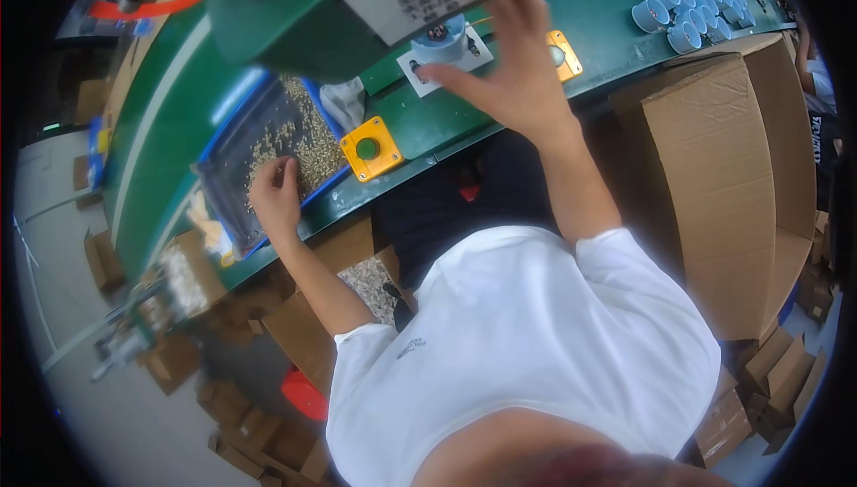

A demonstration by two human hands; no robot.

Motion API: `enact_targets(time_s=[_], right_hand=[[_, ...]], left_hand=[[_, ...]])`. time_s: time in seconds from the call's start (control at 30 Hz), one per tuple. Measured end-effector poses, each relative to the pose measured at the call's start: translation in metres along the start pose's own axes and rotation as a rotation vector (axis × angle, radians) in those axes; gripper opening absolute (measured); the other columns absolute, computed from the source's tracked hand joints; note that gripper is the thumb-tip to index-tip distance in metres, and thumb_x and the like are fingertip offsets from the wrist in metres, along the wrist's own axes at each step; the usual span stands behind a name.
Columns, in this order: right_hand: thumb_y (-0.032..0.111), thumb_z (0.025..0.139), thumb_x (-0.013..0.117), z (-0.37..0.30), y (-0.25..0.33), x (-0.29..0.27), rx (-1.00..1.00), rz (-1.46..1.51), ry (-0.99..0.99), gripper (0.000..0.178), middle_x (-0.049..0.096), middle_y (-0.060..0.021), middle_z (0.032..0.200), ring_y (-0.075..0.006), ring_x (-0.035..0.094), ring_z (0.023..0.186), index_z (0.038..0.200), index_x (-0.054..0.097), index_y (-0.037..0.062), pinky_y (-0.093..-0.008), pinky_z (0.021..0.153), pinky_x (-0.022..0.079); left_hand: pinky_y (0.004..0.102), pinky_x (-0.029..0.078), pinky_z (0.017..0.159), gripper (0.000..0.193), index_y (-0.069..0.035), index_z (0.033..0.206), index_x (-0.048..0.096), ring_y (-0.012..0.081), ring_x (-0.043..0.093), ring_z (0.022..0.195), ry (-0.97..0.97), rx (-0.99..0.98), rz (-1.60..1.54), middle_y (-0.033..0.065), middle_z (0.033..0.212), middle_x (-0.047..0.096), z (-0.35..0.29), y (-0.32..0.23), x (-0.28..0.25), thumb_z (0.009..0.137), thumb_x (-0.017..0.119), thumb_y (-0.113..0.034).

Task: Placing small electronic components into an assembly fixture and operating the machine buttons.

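Note:
My left hand (275, 194) is over a blue-rimmed tray (217, 185) of small brass-coloured pieces (312, 143). Its thumb and fingers are drawn together, and whatever they may hold is too small to make out. My right hand (516, 85) reaches under the green machine head (312, 27), thumb and fingers spread. Just left of it, a light blue cup-shaped part (453, 45) sits on a white plate (421, 82) with slots. The right fingertips are partly blurred, and I see nothing held in them.
Yellow button boxes (372, 149) (565, 56) flank the plate on the green bench. Many similar light blue cups (685, 0) stand at the far right. A large open cardboard box (710, 183) is at my right. A grey cloth (345, 103) lies beside the tray.

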State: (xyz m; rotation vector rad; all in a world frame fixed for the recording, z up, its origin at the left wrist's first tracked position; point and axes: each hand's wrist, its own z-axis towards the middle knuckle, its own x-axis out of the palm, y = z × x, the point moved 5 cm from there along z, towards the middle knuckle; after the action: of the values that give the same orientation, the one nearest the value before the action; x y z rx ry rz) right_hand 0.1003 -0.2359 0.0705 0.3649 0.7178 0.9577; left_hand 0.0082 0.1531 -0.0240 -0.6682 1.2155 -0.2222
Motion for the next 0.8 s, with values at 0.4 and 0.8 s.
enact_targets(time_s=[0.4,0.8], right_hand=[[0.004,0.08,0.071,-0.076,-0.105,-0.051,-0.133,-0.078,-0.149,0.026,0.07,-0.0134,0.103,-0.0351,0.063,0.092,0.106,0.068,0.0023,-0.0435,0.086,0.05],[0.007,0.077,0.068,-0.076,-0.104,-0.037,-0.154,-0.136,-0.199,0.02,0.071,-0.012,0.095,-0.0323,0.063,0.087,0.097,0.07,0.0032,-0.0426,0.083,0.049]], left_hand=[[0.037,0.057,0.086,0.017,-0.002,0.109,0.077,0.0291,0.075,0.098,-0.18,0.317,0.193,0.0152,0.11,0.077,-0.015,-0.038,0.001,0.096,0.072,-0.012],[0.0409,0.056,0.081,0.016,-0.004,0.093,0.075,0.0308,0.068,0.089,-0.226,0.699,-0.003,0.0082,0.095,0.075,-0.06,-0.146,0.032,0.079,0.079,0.001]])
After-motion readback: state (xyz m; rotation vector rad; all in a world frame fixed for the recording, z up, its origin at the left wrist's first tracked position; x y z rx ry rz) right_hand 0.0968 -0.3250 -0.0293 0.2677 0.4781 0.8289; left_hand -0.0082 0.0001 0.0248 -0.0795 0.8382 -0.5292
